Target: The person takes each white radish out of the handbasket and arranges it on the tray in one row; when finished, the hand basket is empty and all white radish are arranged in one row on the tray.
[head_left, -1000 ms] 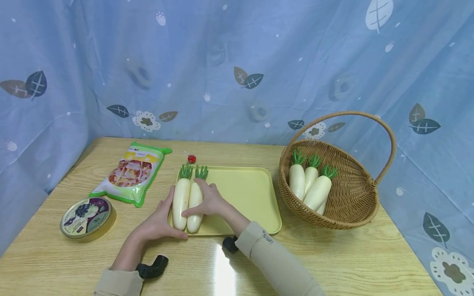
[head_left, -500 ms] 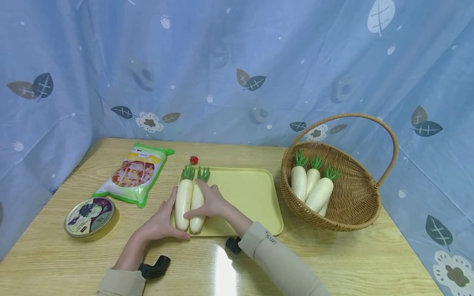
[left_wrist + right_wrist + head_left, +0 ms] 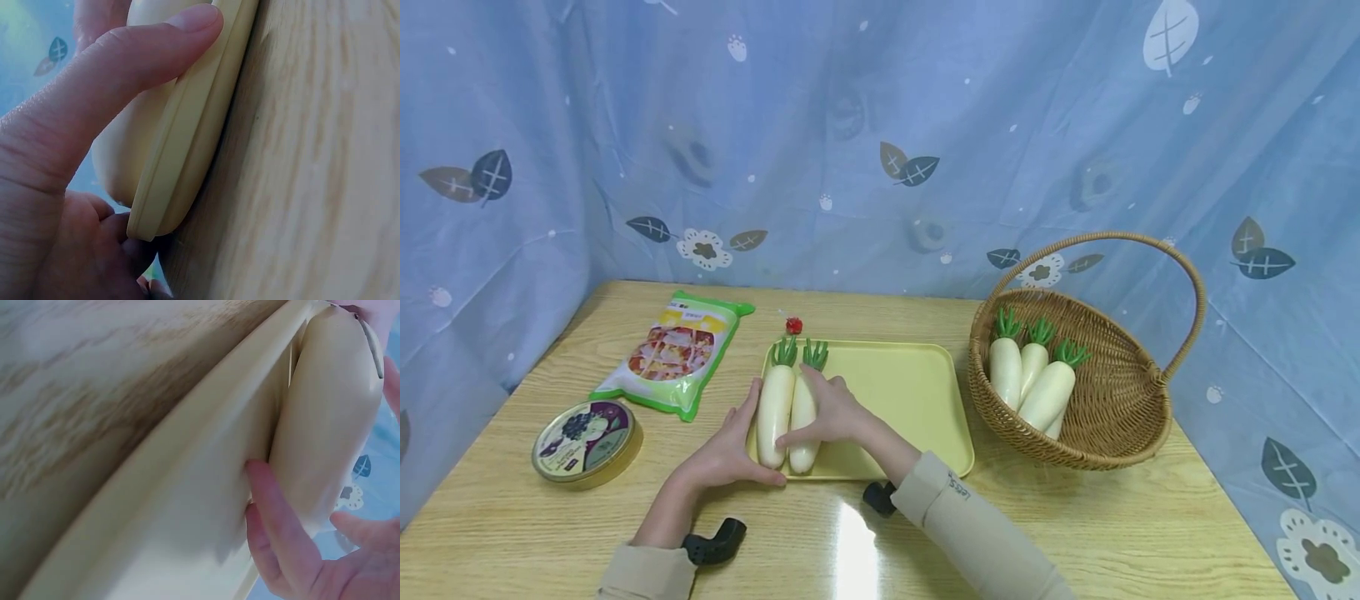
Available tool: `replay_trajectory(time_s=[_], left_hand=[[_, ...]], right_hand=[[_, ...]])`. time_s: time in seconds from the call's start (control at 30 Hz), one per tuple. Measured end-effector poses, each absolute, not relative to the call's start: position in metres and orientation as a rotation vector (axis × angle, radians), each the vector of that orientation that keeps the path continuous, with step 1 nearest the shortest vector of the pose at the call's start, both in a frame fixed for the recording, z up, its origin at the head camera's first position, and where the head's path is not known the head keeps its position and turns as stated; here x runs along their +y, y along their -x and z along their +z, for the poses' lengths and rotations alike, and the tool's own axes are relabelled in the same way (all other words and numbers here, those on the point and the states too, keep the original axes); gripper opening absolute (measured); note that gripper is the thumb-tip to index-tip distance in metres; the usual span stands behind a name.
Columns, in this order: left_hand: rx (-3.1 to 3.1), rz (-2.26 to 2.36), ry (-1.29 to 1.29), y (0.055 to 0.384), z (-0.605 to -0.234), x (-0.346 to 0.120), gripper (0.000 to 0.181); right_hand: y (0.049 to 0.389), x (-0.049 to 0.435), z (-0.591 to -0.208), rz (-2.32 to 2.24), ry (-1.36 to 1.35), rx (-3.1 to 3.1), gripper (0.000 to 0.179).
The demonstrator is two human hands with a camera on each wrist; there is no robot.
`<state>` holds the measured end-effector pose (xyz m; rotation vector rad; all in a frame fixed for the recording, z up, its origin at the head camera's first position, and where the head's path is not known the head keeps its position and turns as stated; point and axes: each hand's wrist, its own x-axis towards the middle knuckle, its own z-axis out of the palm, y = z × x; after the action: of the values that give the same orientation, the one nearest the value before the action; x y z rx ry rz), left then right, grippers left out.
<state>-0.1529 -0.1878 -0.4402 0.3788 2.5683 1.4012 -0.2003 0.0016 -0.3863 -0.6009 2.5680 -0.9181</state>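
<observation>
Two white radishes with green tops lie side by side at the left end of a yellow tray (image 3: 902,400) in the head view. My right hand (image 3: 835,412) spans the right radish (image 3: 802,417), thumb toward the left one and fingertips on its upper right side. In the right wrist view some fingers touch the tray floor beside a radish (image 3: 328,406). My left hand (image 3: 730,450) is at the tray's near left corner, beside the left radish (image 3: 775,417). The left wrist view has its thumb (image 3: 150,53) along the rim and its other fingers curled round the corner.
A wicker basket (image 3: 1120,400) with a tall handle holds several white radishes (image 3: 1047,396) on the right. A food packet (image 3: 673,354) and a round tin (image 3: 586,442) lie at left. Behind the tray is a small red item (image 3: 793,325). A blue curtain (image 3: 820,108) hangs behind the table.
The head view has shifted slightly. My right hand and forearm have moved a little rightward, and the radishes sit very slightly farther right in the tray. Both hands keep their places around the same things.
</observation>
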Motion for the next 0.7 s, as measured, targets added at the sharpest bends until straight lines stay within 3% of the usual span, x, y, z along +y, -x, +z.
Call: replay_trajectory(time_s=[0.7], left_hand=[[2.581,1.379,-0.344,0.153,-0.440,-0.187,0.140]], right_hand=[[0.191,0.028,-0.371,-0.961,0.593,2.584,0.105]])
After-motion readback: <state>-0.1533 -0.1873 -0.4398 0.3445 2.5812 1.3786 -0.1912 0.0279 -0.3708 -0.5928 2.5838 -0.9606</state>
